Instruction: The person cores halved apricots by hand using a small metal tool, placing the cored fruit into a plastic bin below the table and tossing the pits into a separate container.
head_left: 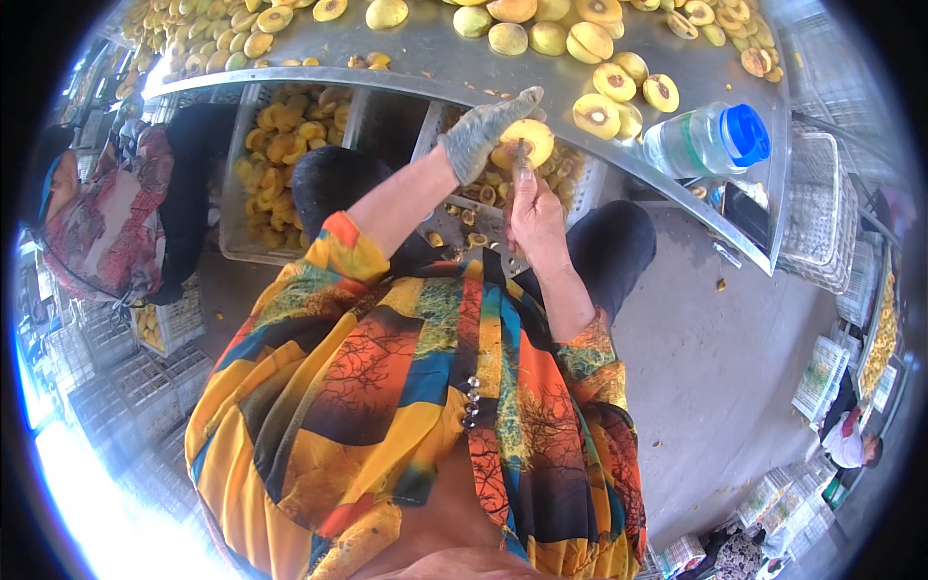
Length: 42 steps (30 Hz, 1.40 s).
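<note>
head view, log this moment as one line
left: grey-gloved hand holds cut round yellow fruit | right: bare hand holds slim dark tool, tip over fruit | nearby: clear blue-capped bottle on grey metal table

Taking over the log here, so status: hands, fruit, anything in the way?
Left hand gloved, holding cut fruit. Right hand bare, gripping slim tool at the fruit's cut face. Bottle on table, off to the right, clear of both hands.

smooth metal table (440, 72) with a sheen, glossy clear plastic bottle (681, 147), matt cloth glove (466, 157) on left hand (481, 133), smooth-fleshed fruit (539, 133)
</note>
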Motion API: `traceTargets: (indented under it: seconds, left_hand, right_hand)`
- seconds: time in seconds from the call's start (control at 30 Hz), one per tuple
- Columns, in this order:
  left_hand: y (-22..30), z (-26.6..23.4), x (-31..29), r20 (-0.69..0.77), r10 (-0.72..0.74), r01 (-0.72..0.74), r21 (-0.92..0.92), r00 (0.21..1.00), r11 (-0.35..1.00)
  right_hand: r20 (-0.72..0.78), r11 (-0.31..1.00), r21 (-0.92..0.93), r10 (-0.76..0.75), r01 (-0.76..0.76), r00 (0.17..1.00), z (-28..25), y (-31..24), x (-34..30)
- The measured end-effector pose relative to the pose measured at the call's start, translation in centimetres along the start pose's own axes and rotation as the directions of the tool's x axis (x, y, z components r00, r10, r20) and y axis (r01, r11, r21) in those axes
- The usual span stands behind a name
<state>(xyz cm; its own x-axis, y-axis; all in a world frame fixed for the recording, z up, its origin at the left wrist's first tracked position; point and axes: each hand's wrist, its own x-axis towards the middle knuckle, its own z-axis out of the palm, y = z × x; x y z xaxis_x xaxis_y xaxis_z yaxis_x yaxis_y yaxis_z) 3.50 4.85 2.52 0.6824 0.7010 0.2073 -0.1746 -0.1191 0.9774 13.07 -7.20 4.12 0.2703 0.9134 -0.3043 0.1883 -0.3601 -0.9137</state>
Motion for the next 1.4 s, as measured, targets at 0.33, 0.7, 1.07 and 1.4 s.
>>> traceTargets:
  seconds: [0.33, 0.7, 1.07, 1.4]
  left_hand:
    - [-0.9, 1.5, 0.0, -0.142, -0.129, 0.191, 0.766, 0.981, 0.614]
    - [1.3, 1.5, 1.3, -0.329, -0.71, 0.284, -0.751, 0.622, 0.596]
    - [9.1, -22.4, -5.3, -0.712, 0.117, 0.717, 0.697, 0.693, -0.006]
    - [-1.6, -22.0, 10.3, -0.543, -0.145, 0.529, 0.839, 0.827, -0.123]
  right_hand:
    - [0.22, 0.787, 0.438, 0.374, -0.434, 0.901, 1.5, -3.3, -2.1]
    - [0.579, 0.3, 0.787, -0.055, -0.539, 0.814, 0.3, -0.4, -0.7]
    - [0.319, 0.837, 0.216, 0.426, -0.503, 0.846, 2.5, 3.9, 0.9]
    - [0.272, 0.948, 0.006, 0.306, -0.319, 0.912, 2.6, 1.9, -0.2]
